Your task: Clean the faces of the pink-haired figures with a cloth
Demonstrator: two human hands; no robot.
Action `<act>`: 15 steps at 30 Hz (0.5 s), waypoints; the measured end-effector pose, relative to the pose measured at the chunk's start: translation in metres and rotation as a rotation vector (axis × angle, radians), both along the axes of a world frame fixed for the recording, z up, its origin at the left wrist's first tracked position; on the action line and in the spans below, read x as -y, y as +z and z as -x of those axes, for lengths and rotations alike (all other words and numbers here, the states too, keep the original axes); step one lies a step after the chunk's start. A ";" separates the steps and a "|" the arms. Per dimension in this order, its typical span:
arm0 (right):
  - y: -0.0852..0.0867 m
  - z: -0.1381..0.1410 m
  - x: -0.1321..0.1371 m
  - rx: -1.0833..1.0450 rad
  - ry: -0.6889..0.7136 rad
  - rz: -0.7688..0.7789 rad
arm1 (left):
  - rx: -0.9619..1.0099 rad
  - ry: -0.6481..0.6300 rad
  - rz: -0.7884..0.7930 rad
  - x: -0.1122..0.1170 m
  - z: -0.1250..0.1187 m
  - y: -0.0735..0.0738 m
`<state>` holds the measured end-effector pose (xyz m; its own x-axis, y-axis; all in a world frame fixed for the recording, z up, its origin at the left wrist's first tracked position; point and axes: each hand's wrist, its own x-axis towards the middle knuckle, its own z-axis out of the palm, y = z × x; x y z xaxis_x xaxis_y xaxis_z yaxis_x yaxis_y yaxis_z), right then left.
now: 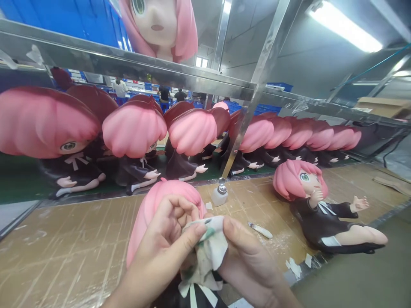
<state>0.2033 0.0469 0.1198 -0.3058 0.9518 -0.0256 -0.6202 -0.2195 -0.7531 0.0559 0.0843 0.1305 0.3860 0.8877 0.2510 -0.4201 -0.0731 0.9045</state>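
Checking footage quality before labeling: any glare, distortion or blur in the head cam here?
Head view: ceiling tube light blows out top right and glints off the steel shelf rail; wide-angle lens stretches the edges, swelling the leftmost figure; left hand, right hand and cloth are evenly lit, fairly sharp, without hard shadows.

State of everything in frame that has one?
left hand: grip shut on cloth
right hand: grip shut on cloth
cloth: crumpled, stained
held figurine: cloth pressed on it
figurine on bench: lying down, untouched
row of figurines: upright, side by side
bottle: upright, capped
ceiling lamp: lit
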 end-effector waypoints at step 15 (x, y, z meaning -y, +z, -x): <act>0.022 0.027 -0.023 0.166 -0.818 -0.182 | -0.572 0.196 -1.001 0.001 -0.007 -0.002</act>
